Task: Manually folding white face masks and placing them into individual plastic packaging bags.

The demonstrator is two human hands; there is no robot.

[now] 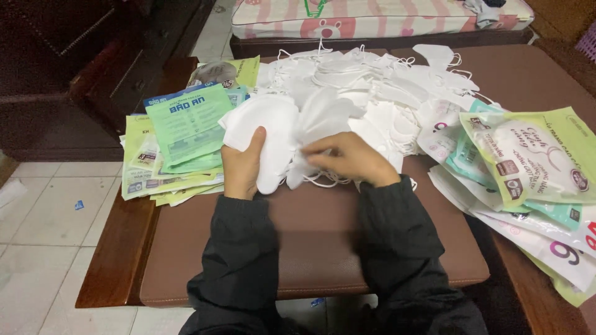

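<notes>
Brown padded counter [310, 248], tiled floor beside. Small white mask stack [273, 133] is clasped in left hand [242, 164]; right hand [351, 158] pinches its edge. Gathering step judged underway; loose mask heap [372, 87] lies beyond hands.

Green pouches [186, 133], pink striped cushion [372, 18]

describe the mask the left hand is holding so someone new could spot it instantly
Start at the brown padded bench and the big heap of white masks on it. At the heap's near edge, the left hand grips one folded white face mask. Unlike its neighbours, it is lifted off the pile.
</notes>
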